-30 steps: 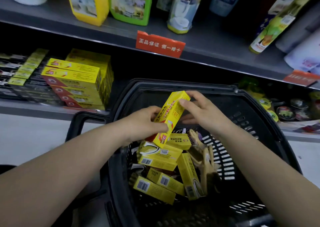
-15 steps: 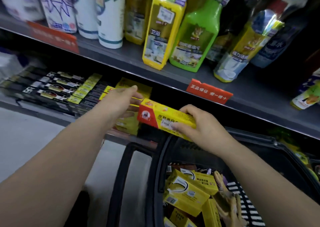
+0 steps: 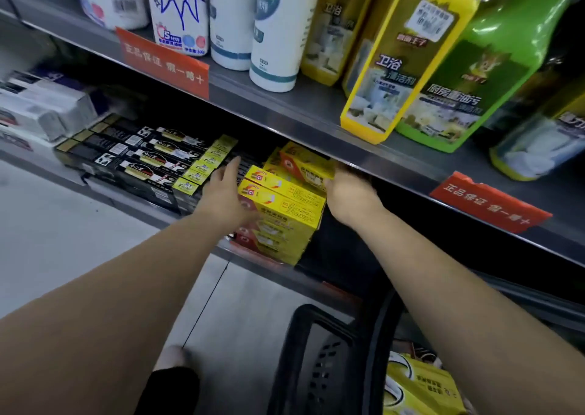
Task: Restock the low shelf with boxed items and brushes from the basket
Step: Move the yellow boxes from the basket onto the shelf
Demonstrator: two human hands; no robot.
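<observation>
A stack of yellow boxes stands on the low shelf. On top of it a yellow box lies tilted, partly under the upper shelf's edge. My right hand holds that box by its right end, with the fingertips hidden behind it. At the stack's left end my left hand presses with straight fingers. The black basket sits at the bottom right, and more yellow boxes show inside it.
Black boxed brushes with yellow ends lie in rows left of the stack, white packs beyond them. The upper shelf overhangs closely, carrying cleaner bottles and red tags. My knee is by the basket.
The yellow box rose out of the basket, turned flat, and now sits on top of the shelf stack. My left hand let go of it and moved to the stack's left end.
</observation>
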